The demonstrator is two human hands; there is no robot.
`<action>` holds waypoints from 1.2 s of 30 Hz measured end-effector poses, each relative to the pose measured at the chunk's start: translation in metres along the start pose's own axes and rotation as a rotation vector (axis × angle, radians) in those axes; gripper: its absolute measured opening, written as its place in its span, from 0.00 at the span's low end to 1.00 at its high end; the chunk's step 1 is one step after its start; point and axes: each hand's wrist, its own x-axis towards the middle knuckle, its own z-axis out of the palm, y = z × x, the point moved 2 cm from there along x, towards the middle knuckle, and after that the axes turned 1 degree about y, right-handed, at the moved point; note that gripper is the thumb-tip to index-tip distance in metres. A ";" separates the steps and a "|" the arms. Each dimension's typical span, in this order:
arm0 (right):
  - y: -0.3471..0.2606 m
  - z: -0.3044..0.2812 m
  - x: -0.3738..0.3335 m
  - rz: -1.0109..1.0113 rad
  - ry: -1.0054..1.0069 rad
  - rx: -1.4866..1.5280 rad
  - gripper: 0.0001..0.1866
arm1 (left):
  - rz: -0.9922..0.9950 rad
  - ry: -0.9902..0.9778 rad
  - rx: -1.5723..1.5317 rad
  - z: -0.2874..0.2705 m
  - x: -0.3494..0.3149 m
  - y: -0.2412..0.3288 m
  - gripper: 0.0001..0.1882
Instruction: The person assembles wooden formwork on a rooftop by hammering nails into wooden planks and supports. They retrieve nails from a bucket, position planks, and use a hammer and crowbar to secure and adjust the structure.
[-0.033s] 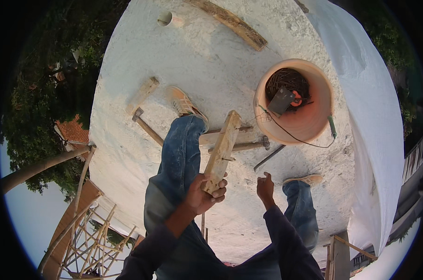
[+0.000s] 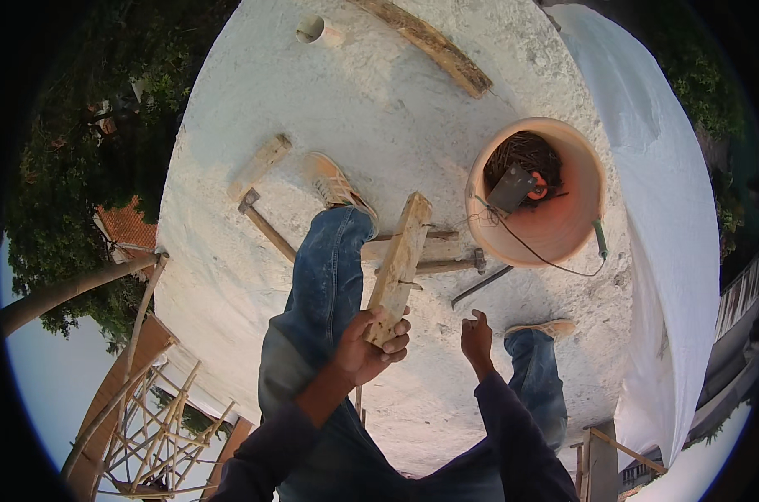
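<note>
My left hand is wrapped round the lower end of a short wooden block, held tilted up and away between my legs. Nails stick out of its right side. To the right, my right hand hovers apart from the block with its fingers curled together; whether something small is pinched there is hidden. Beyond the block, a hammer lies on the pale floor beside another piece of wood. A dark metal bar rests just past my right hand.
An orange bucket with a wire handle holds many nails and a dark tool. A second hammer and a wood scrap lie left of my shoe. Farther off are a long plank and a white pipe stub. White sheeting borders the right.
The view has shifted slightly, so the bucket and floor items sit a little farther right and lower. My hands and the wooden block keep nearly the same pose.
</note>
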 end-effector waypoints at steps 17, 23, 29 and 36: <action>-0.488 0.134 0.139 -0.819 -0.205 -0.535 0.14 | 0.618 0.037 -0.573 0.056 -0.083 0.200 0.29; -0.578 0.259 0.140 -1.203 -0.149 -0.878 0.23 | 0.681 0.153 -0.827 0.029 -0.111 0.280 0.28; -0.594 0.354 0.156 -1.395 -0.156 -1.055 0.39 | 0.859 0.356 -0.974 -0.016 -0.120 0.307 0.23; -0.542 0.345 0.133 -1.429 -0.660 -1.173 0.40 | 0.876 0.530 -1.063 -0.025 -0.124 0.316 0.17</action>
